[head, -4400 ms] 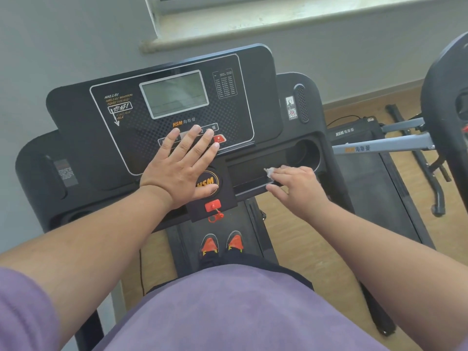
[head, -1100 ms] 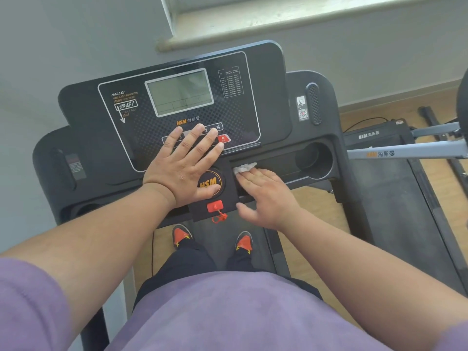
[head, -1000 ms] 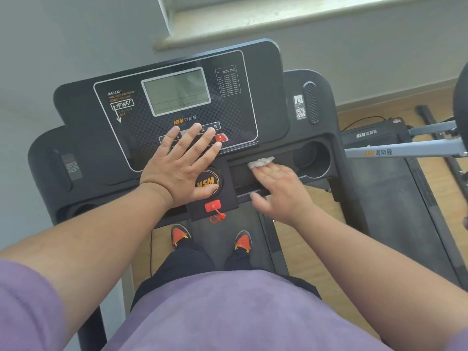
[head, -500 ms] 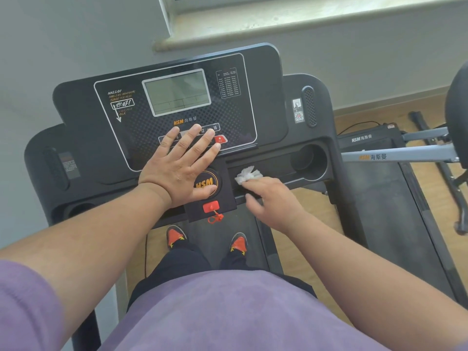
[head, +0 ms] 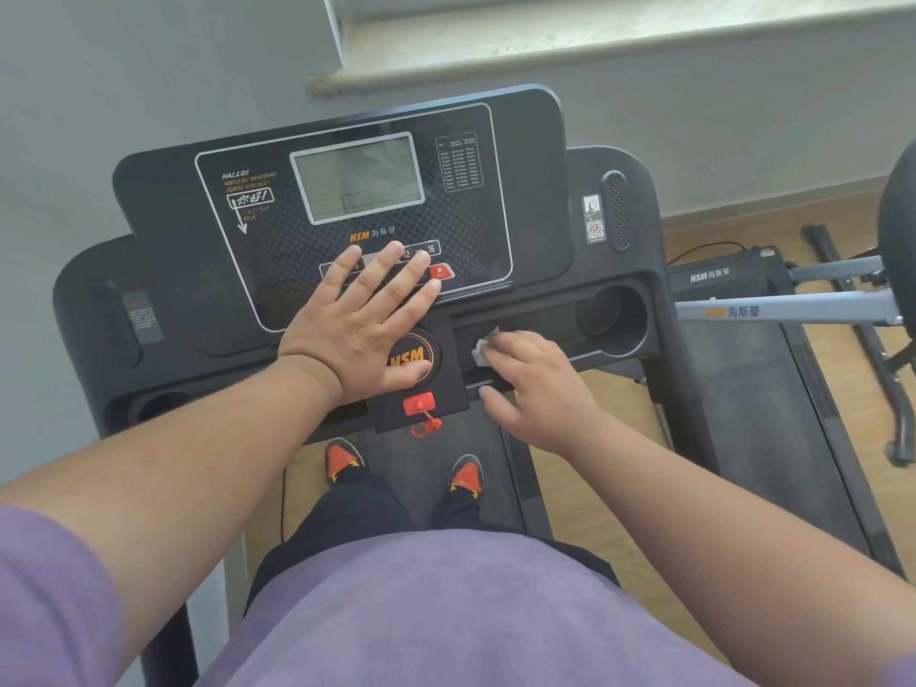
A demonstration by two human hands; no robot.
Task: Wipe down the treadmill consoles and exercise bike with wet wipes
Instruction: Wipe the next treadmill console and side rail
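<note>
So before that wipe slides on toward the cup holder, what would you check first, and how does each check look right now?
1. Wet wipe under the right hand: ok, the fingers press it into the right-hand tray.
2. Path to the cup holder: ok, nothing visible lies in the tray between them.
3. Left hand bracing: not ok, it lies flat with its fingers over the console buttons.
4. Red safety key: ok, seated in its slot, apart from both hands.
5. Wipe still damp and clean: cannot tell.
6. Feet on the belt: ok, both shoes stand on it.
</note>
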